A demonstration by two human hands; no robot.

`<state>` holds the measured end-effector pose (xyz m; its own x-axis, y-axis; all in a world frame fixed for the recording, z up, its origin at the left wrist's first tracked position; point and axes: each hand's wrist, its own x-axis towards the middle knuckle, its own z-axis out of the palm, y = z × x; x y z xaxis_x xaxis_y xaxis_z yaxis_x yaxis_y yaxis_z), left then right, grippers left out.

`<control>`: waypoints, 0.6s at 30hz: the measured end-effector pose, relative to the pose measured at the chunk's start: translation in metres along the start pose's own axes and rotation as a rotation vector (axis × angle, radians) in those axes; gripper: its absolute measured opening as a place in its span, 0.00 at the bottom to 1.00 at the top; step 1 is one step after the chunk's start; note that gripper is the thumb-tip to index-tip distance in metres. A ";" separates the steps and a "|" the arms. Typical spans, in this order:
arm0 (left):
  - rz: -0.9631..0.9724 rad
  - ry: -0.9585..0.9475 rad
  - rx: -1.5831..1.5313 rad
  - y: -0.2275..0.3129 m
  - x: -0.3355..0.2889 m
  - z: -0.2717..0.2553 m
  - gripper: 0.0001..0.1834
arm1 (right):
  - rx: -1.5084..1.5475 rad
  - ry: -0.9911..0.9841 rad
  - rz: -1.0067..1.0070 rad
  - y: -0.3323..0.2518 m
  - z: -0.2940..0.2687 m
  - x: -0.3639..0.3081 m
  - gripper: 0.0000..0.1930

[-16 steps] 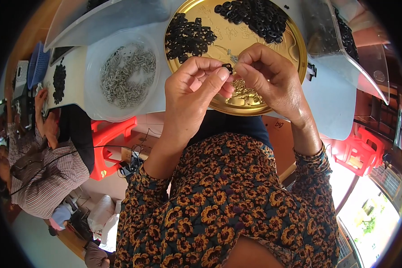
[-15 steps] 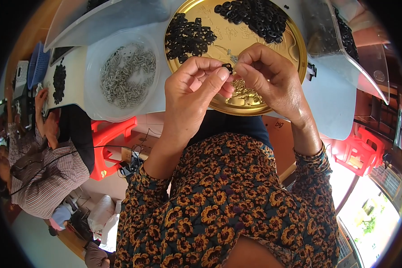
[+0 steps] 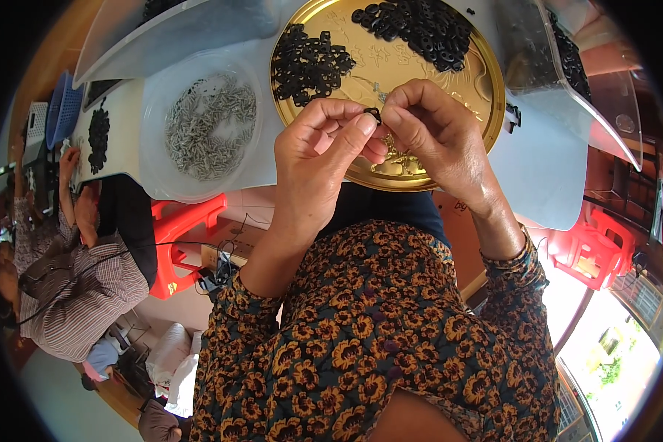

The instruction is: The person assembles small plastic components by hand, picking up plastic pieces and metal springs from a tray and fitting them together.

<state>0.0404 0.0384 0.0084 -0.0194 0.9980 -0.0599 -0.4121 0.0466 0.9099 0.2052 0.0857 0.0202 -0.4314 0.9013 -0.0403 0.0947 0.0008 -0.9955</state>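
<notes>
Between thumb and fingers of my left hand (image 3: pixel 318 151) is a small black plastic piece (image 3: pixel 373 113). My right hand (image 3: pixel 436 136) is pinched close beside it, thumb against forefinger; whatever those fingertips hold is too small to make out. Both hands hover over the near part of a round golden tray (image 3: pixel 379 74). On the tray lie a pile of black plastic pieces (image 3: pixel 309 65) at left, a larger pile of black oval pieces (image 3: pixel 423 33) at the far right, and small brass-coloured parts (image 3: pixel 404 158) near the front rim. A few silvery bits (image 3: pixel 380 91) show just beyond my fingers.
Left of the tray stands a clear round tub (image 3: pixel 210 129) of silvery screws. Clear plastic bins (image 3: pixel 177 37) flank the tray at the far left and right. A red stool (image 3: pixel 188 243) stands below the table, and a person in a striped top (image 3: pixel 88 280) sits at left.
My right hand has come slightly down and left, its fingertips now closer to the black piece. My left hand has barely moved and still holds it.
</notes>
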 end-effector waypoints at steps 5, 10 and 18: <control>-0.017 -0.009 -0.015 0.002 0.000 0.000 0.07 | 0.083 0.021 -0.007 0.004 -0.001 0.001 0.08; -0.017 -0.033 -0.015 0.005 -0.002 0.000 0.07 | -0.316 -0.077 -0.355 0.000 -0.013 0.007 0.07; 0.003 -0.072 0.005 0.007 -0.002 0.000 0.07 | -0.357 -0.064 -0.379 -0.001 -0.013 0.007 0.05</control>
<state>0.0378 0.0365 0.0153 0.0451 0.9986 -0.0282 -0.4080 0.0441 0.9119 0.2138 0.0972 0.0223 -0.5479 0.7807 0.3006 0.2166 0.4794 -0.8504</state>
